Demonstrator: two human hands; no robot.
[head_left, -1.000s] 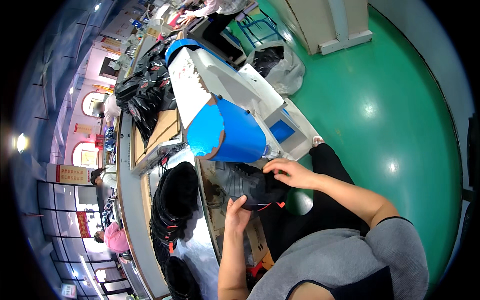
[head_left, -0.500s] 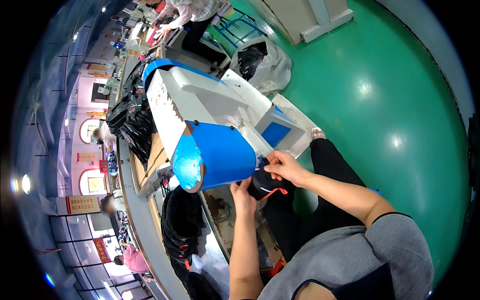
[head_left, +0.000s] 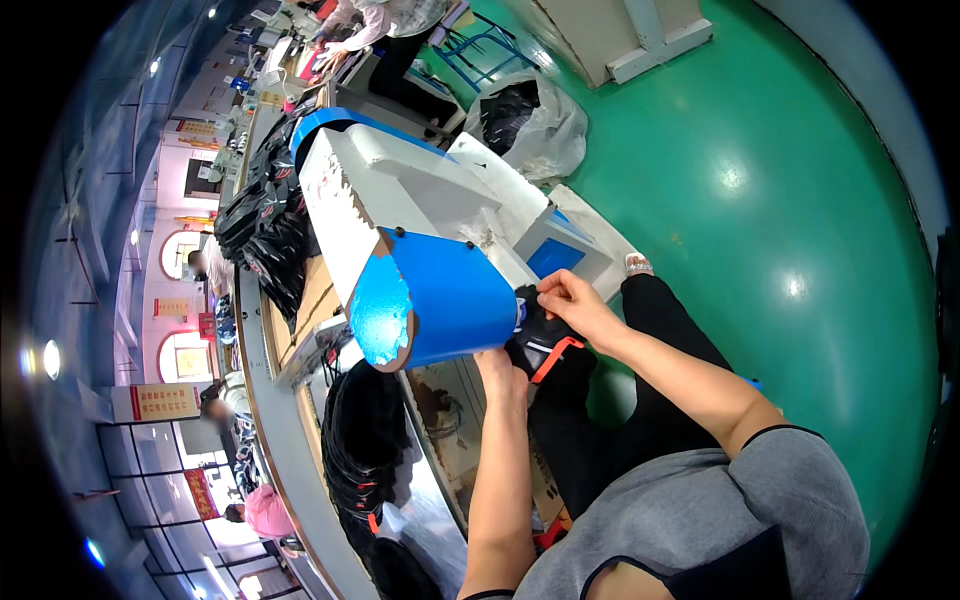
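Observation:
A black fabric piece with an orange-red strip and a white patch [head_left: 540, 352] lies at the front end of a machine with a blue head cover [head_left: 455, 305]. My right hand [head_left: 577, 303] is closed at the fabric's upper edge, thumb and forefinger pinched together beside the machine's tip. Below the blue cover, my left hand [head_left: 500, 372] is at the fabric's left side; its fingertips are hidden behind the cover and the cloth. The spot where the machine meets the fabric is mostly covered.
A stack of black fabric pieces [head_left: 365, 440] lies left of my left forearm. More black pieces [head_left: 268, 220] are heaped on the bench behind the machine. A plastic bag of black material [head_left: 545, 130] stands on the green floor. Another person [head_left: 390, 40] works farther along the bench.
The black fabric has turned, bringing its orange-red strip up and to the right and showing a white patch. My left hand has moved slightly right and up; my right hand has shifted slightly.

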